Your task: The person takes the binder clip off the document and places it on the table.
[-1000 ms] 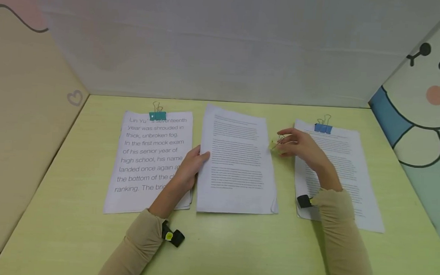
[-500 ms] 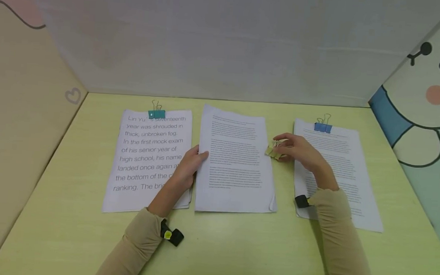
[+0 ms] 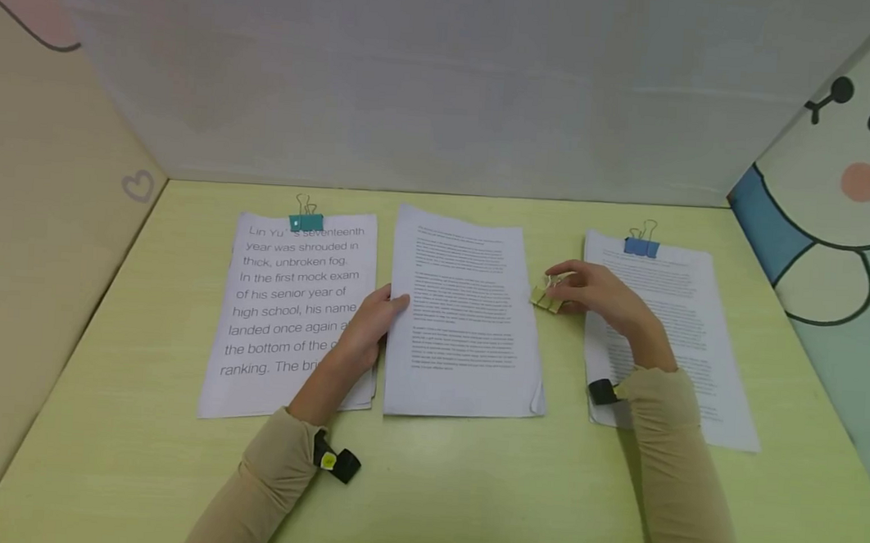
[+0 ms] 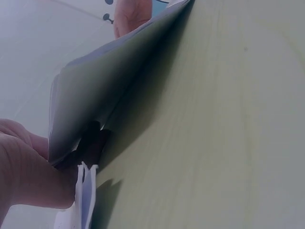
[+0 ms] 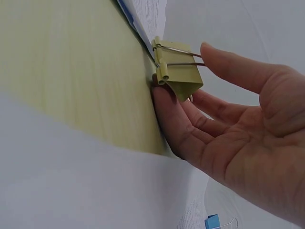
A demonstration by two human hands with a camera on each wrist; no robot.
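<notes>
"What does the left sheet point(image 3: 273, 394) say?"
"In large print: 'Lin Yu's seventeenth year was shrouded in thick, unbroken fog. In the first mock exam of his senior year of high school, his name landed once again … the bottom of the … ranking. The …', some line ends being covered."
"And the middle sheet point(image 3: 458, 392) or the right sheet point(image 3: 718, 422)?"
"Both carry print too small to read."

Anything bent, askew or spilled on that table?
Yes, one thing: the lower right corner of the middle paper stack looks curled or folded, which breaks the page's otherwise squared-off outline there. No spill visible.
</notes>
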